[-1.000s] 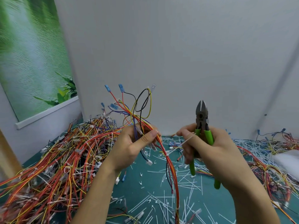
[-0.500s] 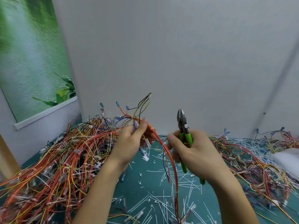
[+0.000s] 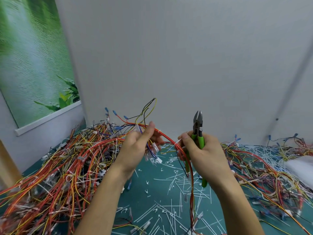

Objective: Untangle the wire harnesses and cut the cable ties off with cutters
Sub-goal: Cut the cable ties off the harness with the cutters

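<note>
The left hand (image 3: 135, 146) is raised above the middle of the green surface (image 3: 149, 184). Its fingers are curled round a wire harness (image 3: 166, 135) of mostly red and yellow wires, and the thumb stands up against the bundle and clamps it. Loose ends with blue terminals fan up and to the left of this fist, and small clear connectors hang under it.

From there the harness arches right to the right hand (image 3: 203, 155), then drops towards the near edge of the surface. The right hand grips the cutters (image 3: 197, 126), with the green handles folded into the palm under the curled fingers. The jaws point straight up, with only a thin gap at the tips, and touch nothing. The thumb and forefinger of that hand close on the harness, where a white cable tie (image 3: 177, 142) juts out.

A heap of harnesses (image 3: 59, 167) covers the left side of the surface up to the far left corner. A second heap (image 3: 264, 167) lies along the right edge. Cut ties (image 3: 171, 209) are strewn over the middle and towards the near edge.
</note>
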Tool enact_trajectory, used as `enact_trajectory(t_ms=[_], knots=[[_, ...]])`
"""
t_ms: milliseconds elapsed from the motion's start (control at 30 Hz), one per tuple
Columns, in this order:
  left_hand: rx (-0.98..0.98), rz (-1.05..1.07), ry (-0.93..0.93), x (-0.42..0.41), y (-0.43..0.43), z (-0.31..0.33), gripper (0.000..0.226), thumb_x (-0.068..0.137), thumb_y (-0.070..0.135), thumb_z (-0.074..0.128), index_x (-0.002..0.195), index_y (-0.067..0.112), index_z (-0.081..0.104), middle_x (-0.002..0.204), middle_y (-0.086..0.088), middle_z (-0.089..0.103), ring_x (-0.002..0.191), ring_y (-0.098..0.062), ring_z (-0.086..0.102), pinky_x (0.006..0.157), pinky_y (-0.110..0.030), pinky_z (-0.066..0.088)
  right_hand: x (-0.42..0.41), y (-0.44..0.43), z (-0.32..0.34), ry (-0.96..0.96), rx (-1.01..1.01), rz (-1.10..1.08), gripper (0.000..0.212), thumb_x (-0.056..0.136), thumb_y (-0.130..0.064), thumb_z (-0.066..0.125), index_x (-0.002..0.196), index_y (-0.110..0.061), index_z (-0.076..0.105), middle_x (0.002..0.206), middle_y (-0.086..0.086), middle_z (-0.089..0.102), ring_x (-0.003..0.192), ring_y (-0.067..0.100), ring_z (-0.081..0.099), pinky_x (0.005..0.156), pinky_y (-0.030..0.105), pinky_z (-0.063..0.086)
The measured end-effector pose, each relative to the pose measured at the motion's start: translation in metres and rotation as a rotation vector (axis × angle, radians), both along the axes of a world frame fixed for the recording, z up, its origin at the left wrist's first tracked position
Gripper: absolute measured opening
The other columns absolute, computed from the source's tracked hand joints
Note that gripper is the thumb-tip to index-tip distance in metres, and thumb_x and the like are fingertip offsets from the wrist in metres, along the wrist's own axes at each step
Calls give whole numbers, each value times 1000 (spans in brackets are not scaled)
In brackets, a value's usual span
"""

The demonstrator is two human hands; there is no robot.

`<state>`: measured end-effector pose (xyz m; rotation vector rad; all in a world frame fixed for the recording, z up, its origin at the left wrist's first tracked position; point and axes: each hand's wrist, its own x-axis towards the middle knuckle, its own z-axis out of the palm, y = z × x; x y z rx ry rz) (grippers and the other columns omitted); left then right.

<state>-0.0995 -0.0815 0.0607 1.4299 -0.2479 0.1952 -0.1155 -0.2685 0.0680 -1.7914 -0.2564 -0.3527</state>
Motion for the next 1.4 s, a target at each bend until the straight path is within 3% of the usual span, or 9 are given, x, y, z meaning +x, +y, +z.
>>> enact_trajectory(t_ms=[100, 200, 367, 533, 700, 867, 1033, 1167, 1400], knots=[[-37, -1, 11, -1, -1, 1, 56, 83, 69, 58, 82, 17, 79, 91, -17, 76, 81, -29, 72, 77, -35, 58, 0, 1, 0, -2, -37, 20, 23, 101, -30, 60, 82, -21, 69, 73, 11, 69, 72, 33, 68, 72, 49, 59], [-64, -5, 8, -2, -1, 1, 57, 86, 69, 52, 81, 18, 79, 91, -19, 76, 79, -29, 72, 73, -33, 59, -1, 1, 0, -29, -47, 50, 13, 100, -31, 63, 89, -29, 67, 75, 11, 68, 74, 33, 67, 76, 55, 59], [-131, -64, 70, 1, 1, -1, 64, 92, 65, 40, 85, 14, 78, 92, -19, 75, 79, -29, 71, 77, -37, 57, -2, -1, -1, -67, -14, 68, 16, 100, -30, 63, 86, -24, 67, 74, 14, 66, 72, 34, 64, 70, 40, 55], [-139, -130, 88, 4, 5, -3, 35, 91, 36, 54, 89, 7, 74, 82, -15, 66, 74, -25, 65, 67, -32, 53, 0, 2, -1, -108, 127, -46, 24, 99, -24, 66, 80, -10, 69, 70, 10, 70, 59, 14, 63, 59, 27, 53], [-11, -148, 82, 4, 10, -5, 25, 87, 28, 62, 92, 6, 72, 82, -15, 68, 82, -25, 64, 74, -33, 56, 3, -2, -2, -139, 190, -142, 25, 99, -26, 67, 78, -12, 69, 71, 13, 68, 61, 21, 62, 60, 37, 53], [89, -43, -19, 7, 4, -9, 14, 84, 27, 68, 76, 23, 79, 88, -14, 75, 82, -21, 71, 79, -33, 60, 6, -2, -4, -121, 225, -151, 24, 99, -27, 67, 79, -16, 70, 71, 11, 69, 61, 17, 65, 56, 30, 55], [-28, -93, 33, 8, -4, -13, 22, 86, 35, 71, 88, 13, 72, 96, -19, 76, 85, -31, 75, 82, -40, 61, 7, -1, -5, -92, 180, -132, 22, 99, -27, 67, 83, -14, 71, 73, 12, 70, 64, 24, 69, 59, 34, 58], [-178, -173, 110, 6, -20, -12, 34, 76, 33, 83, 99, 10, 72, 102, -18, 76, 83, -25, 73, 73, -31, 58, 8, 1, -6, -71, 51, -53, 22, 100, -26, 64, 84, -12, 69, 70, 16, 66, 61, 19, 59, 62, 42, 53], [-313, -185, 112, 6, -32, -15, 29, 67, 11, 85, 88, 18, 66, 93, -15, 73, 80, -25, 74, 66, -31, 58, 10, -3, -7, -46, -145, 10, 26, 102, -30, 59, 83, -16, 70, 71, 9, 68, 69, 25, 63, 66, 39, 52]])
